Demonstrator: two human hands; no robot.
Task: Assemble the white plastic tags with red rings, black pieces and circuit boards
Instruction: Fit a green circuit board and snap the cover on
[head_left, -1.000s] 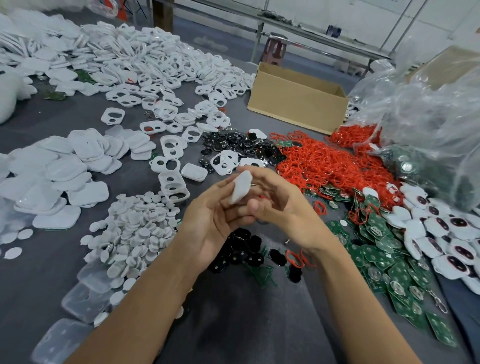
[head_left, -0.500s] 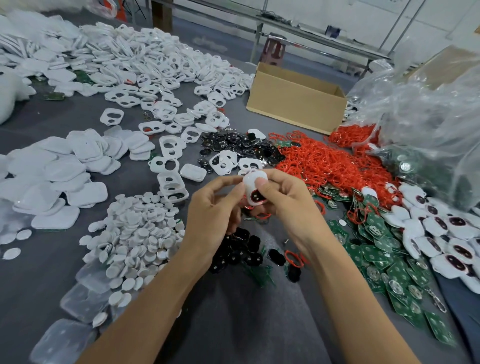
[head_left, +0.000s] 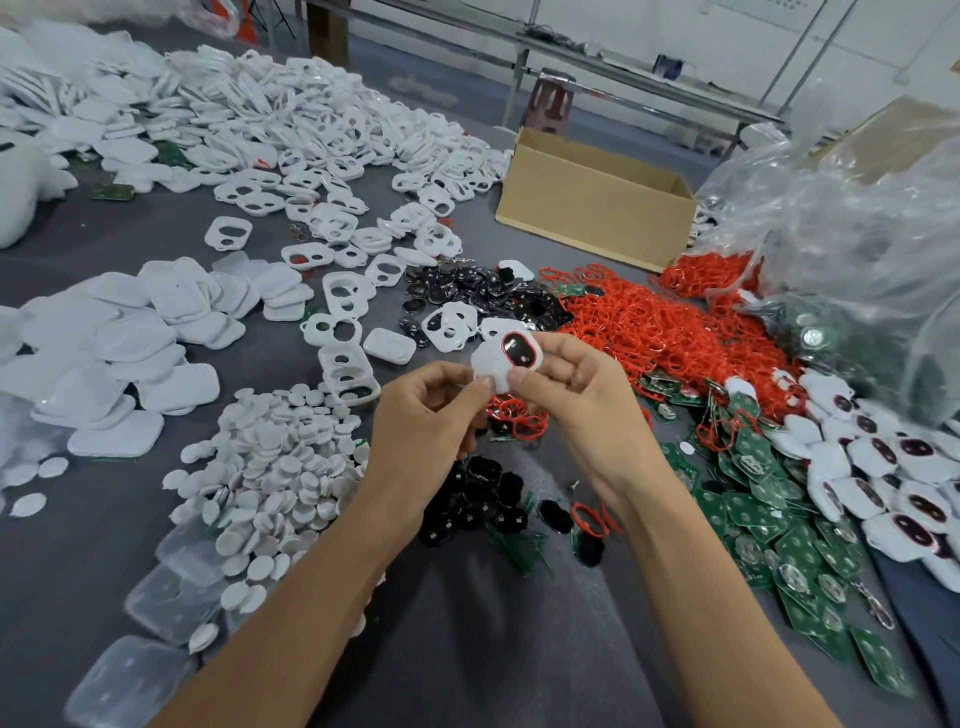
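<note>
Holds one white tag (head_left: 492, 366) up over the grey tabletop (head_left: 467, 654), between both hands. Pinches its lower edge with thumb and forefinger of the left hand (head_left: 428, 415), other fingers curled in. Grips its right side with the right hand (head_left: 584, 397), thumb on the front, fingers curled behind. Shows in the tag's window a black piece (head_left: 519, 351) inside a red ring (head_left: 504, 344), seemingly seated, though blurred. Below the hands, on the tabletop, loose black pieces (head_left: 488, 493).
</note>
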